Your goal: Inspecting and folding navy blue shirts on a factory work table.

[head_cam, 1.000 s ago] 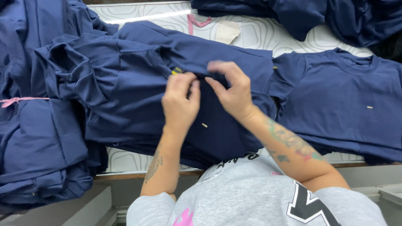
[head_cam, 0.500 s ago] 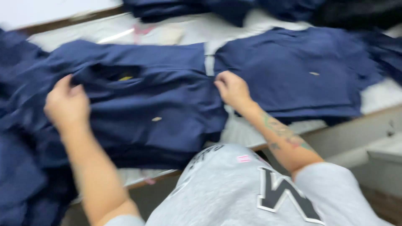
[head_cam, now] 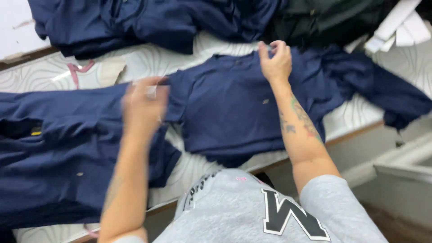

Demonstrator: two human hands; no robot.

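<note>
Work has shifted off the left navy shirt (head_cam: 67, 153) onto the centre navy shirt (head_cam: 234, 108) lying flat mid-bench (head_cam: 135, 63): right hand (head_cam: 275, 60) now pinches its top edge, upper centre of frame, while left hand (head_cam: 145, 105), motion-blurred, grip unreadable, hovers at its left sleeve.

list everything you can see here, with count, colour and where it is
flat shirt: 1, navy, centre of the table
shirt stack: 1, navy, left
heaped garments: several, navy, far edge
dark garment: 1, blackish, far right
white strips: a few, top right corner
table: 1, white with wavy lines
grey top: 1, worn by the person
left hand: 1, blurred, at the flat shirt's left edge
right hand: 1, pinching its far edge
</note>
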